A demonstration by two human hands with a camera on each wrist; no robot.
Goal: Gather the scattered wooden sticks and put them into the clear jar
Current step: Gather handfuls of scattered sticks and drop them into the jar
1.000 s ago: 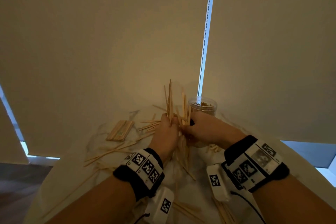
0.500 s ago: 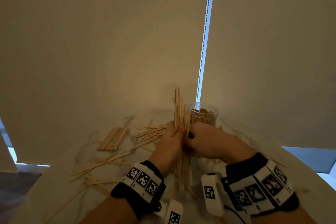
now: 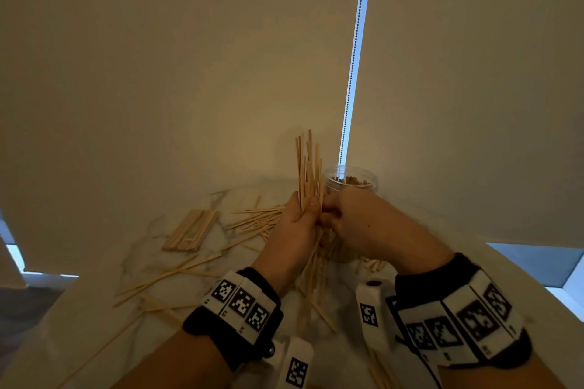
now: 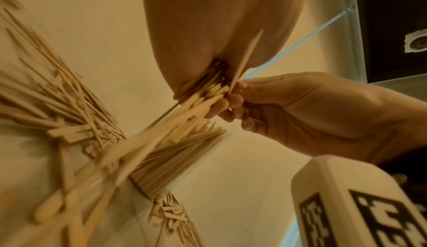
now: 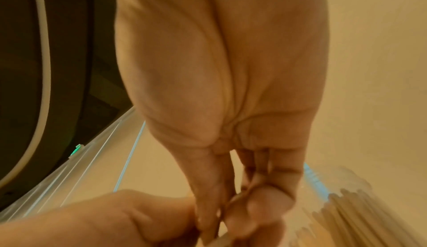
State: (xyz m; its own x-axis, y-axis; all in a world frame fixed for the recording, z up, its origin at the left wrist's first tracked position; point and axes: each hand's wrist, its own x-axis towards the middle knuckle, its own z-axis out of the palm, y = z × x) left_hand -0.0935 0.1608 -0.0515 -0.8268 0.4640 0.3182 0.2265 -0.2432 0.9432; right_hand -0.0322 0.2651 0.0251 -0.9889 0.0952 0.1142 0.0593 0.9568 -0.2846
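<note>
Sticks [image 3: 308, 167] now tighter in left hand [image 3: 295, 232]

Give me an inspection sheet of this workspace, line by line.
Surface: pale marbled table.
Job's things: upright bundle of sticks; clear jar already holding sticks; loose sticks scattered left.
Clutter: flat stack of sticks lying apart.
Grippers: left hand grips the bundle; right hand pinches sticks beside it.
Cables: thin cable at the right wristband.
Surroundings: roller blinds, bead chain.
</note>
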